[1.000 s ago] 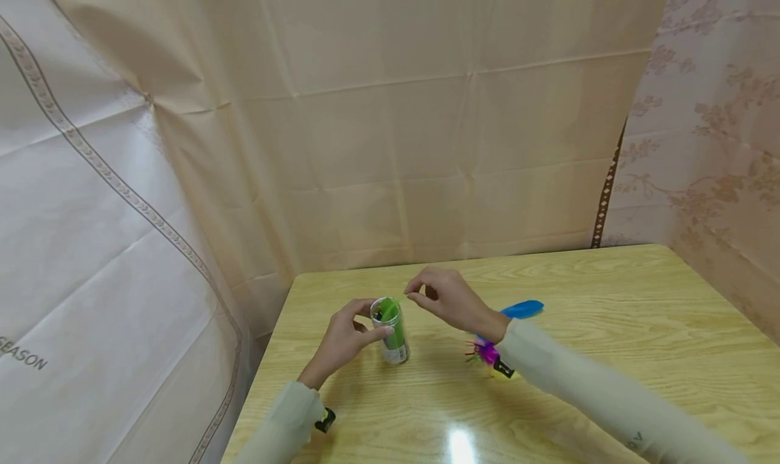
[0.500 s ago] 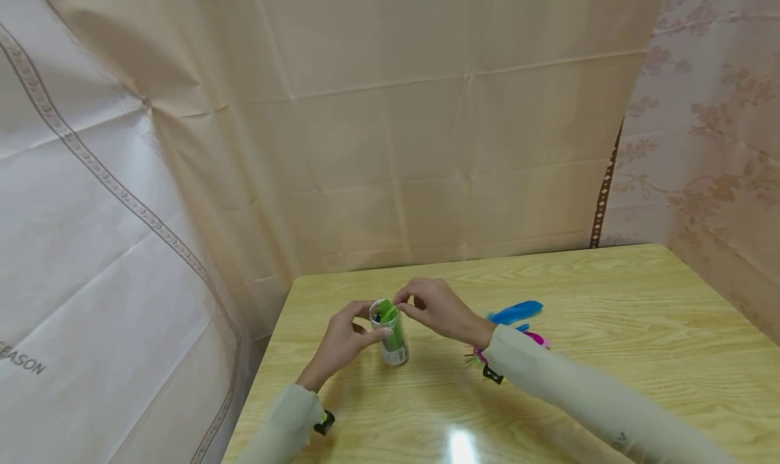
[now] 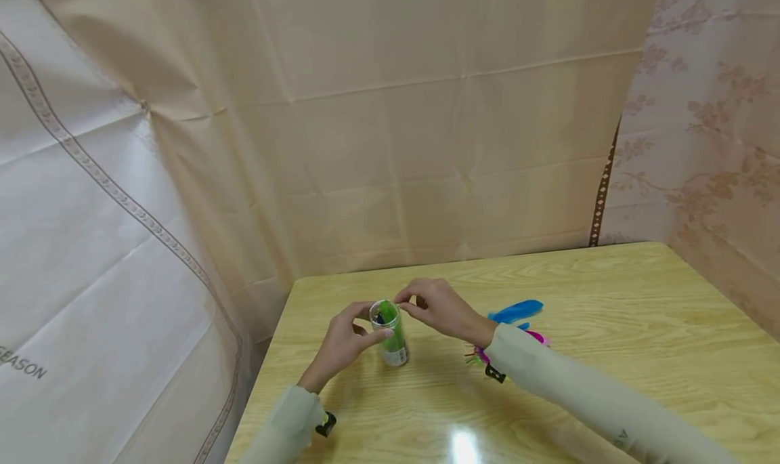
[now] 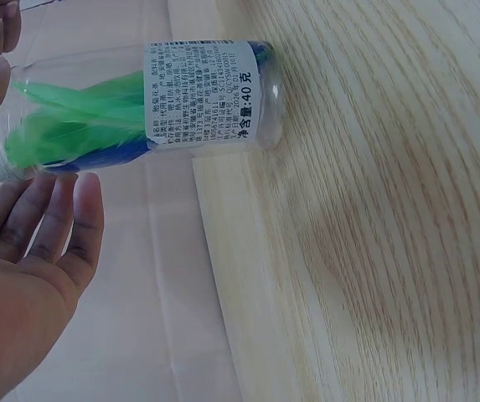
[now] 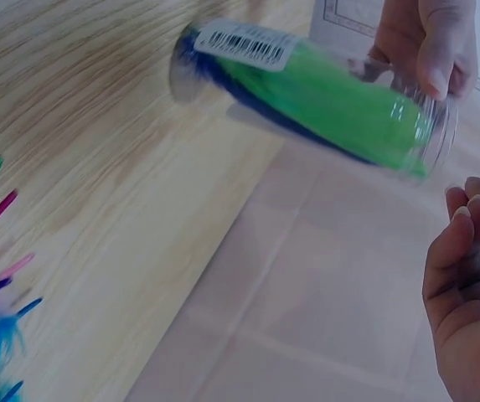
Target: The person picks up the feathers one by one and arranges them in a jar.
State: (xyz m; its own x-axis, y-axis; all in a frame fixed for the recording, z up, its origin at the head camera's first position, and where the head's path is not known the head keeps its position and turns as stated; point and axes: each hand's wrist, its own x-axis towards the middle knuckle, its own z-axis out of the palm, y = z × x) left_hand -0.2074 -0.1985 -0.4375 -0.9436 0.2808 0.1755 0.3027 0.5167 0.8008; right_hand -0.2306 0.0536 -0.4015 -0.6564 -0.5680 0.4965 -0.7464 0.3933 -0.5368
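A clear plastic jar (image 3: 396, 354) with a white printed label (image 4: 202, 92) stands on the table, holding green feathers (image 4: 72, 126) and a dark blue feather (image 4: 110, 157). My left hand (image 3: 342, 341) grips it near the open mouth, thumb on the near side and fingers round the back. My right hand (image 3: 440, 308) is just right of the rim. In the right wrist view its fingers are curled, with fingertips (image 5: 461, 219) together close to the mouth, and nothing shows between them. A pale green feather (image 4: 43, 96) lies near the mouth, inside the jar.
Loose feathers lie right of the jar, partly under my right forearm: a blue feather (image 3: 518, 311) and a magenta feather (image 3: 536, 336). Their coloured quill ends (image 5: 1, 211) point toward the jar. Cloth curtains (image 3: 378, 145) hang behind the wooden table (image 3: 609, 301) and at both sides.
My right hand has come left and slightly down to the jar's rim. The pale green feather that stretched from the mouth to its fingertips is now lower in the jar. My left hand stays put.
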